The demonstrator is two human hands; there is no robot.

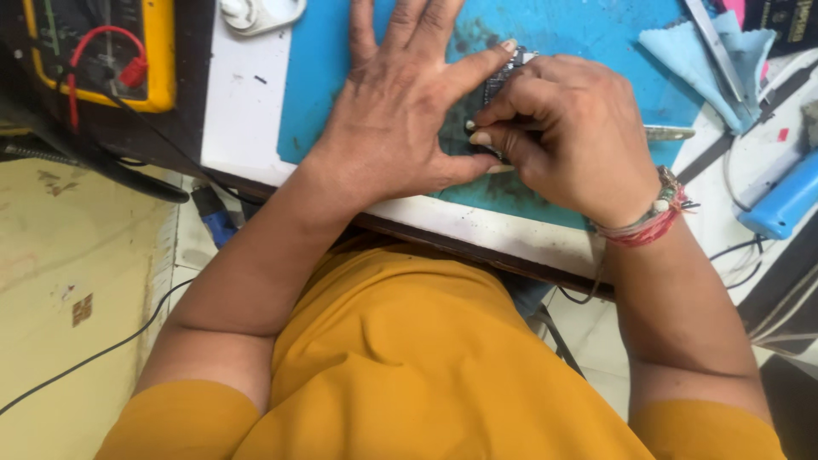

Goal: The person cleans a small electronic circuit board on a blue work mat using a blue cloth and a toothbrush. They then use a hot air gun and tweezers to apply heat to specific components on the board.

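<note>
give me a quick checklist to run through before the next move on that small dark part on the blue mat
1. Part pinned: the left hand lies flat on the mat, index finger and thumb bracketing the small dark part. Ok.
2. Right hand grip: fingertips pinch at the part's edge. Ok.
3. Part's state: mostly hidden under both hands. Cannot tell.
4. Mat surface: dark smudges around the part. Not ok.
5. Tweezers close by: they lie on the blue cloth to the right, free. Ok.
6. Meter: set apart at the far left. Ok.
</note>
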